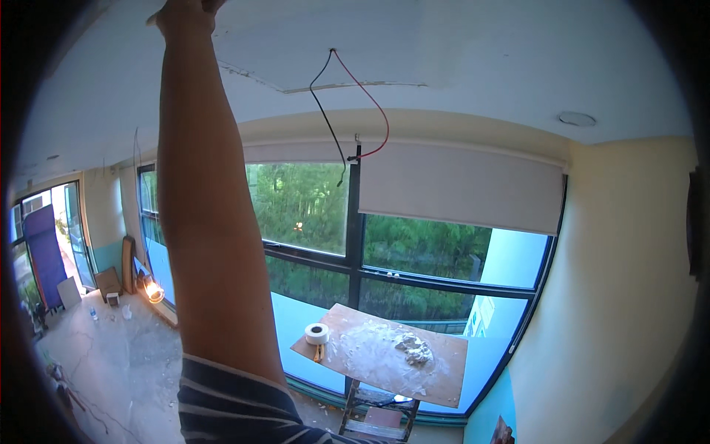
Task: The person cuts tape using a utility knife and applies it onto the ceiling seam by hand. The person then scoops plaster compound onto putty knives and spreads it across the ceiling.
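My left arm stretches straight up from a striped dark sleeve, and my left hand [186,16] is at the ceiling [458,59] by the top edge of the view. The fingers are mostly cut off there, so whether they grip anything is hidden. Beside the hand, a rough, cracked seam [255,77] runs along the ceiling and turns right. A black wire [322,103] and a red wire [380,111] hang from a small hole in the ceiling, right of my arm. My right hand does not show.
Ahead stands a stepladder [377,425] under a board [451,370] bearing a lump of white plaster [414,349], smears and a tape roll [316,333]. Behind are windows with a roller blind [458,185]. A lit lamp [154,291], boards and a bottle [94,314] stand at lower left.
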A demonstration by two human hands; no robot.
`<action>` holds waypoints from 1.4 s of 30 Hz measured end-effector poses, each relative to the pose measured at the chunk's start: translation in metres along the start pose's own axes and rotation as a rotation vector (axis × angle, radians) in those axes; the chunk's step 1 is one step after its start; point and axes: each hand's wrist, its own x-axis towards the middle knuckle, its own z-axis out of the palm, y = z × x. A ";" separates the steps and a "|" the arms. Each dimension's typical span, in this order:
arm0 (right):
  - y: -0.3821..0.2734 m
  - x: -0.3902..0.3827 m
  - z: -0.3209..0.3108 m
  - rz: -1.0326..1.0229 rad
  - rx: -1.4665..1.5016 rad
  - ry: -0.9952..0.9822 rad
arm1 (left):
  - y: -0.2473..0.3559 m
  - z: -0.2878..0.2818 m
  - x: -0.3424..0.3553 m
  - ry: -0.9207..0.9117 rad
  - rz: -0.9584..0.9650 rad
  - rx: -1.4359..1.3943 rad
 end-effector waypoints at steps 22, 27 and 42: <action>0.008 -0.037 -0.016 0.025 0.132 0.031 | 0.164 0.082 -0.160 0.165 -0.220 -0.995; -0.031 -0.038 -0.022 0.094 0.269 0.067 | 0.251 0.059 -0.196 0.108 -0.243 -0.730; -0.037 -0.038 -0.001 0.092 0.162 0.122 | 0.423 0.010 -0.298 -0.227 -0.244 -1.085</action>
